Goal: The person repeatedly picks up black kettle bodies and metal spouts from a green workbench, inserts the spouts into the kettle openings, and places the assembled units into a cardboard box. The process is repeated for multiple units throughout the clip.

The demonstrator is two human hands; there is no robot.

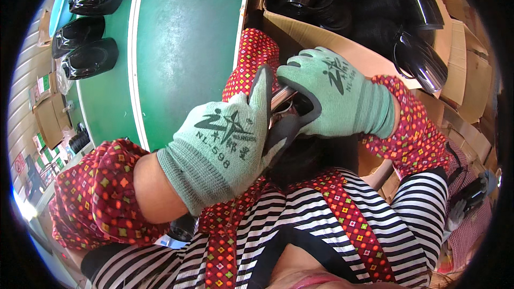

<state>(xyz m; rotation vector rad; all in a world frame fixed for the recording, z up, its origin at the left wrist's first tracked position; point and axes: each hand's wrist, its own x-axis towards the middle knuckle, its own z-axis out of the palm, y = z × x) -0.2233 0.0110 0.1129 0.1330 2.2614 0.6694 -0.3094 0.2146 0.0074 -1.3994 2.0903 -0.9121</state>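
Observation:
Both my hands wear light green knit gloves with dark coated palms, and they meet in front of my chest. Between them is a shiny dark part [281, 100] with a bright, metallic-looking edge; its full shape is hidden by the gloves. My left hand [227, 134] is closed around its near left side, thumb pointing up and away. From the right, my right hand [326, 88] curls its fingers over the top of the same part. Below the hands, a dark mass [297, 163] lies in shadow against my lap, too dim to tell what it is.
A green-topped table [184, 48] stands ahead on the left, with several glossy black molded parts [91, 59] along its far left side. At the right, an open cardboard box [337, 40] holds more glossy black curved pieces [420, 61]. Flattened cardboard [471, 75] leans beyond it.

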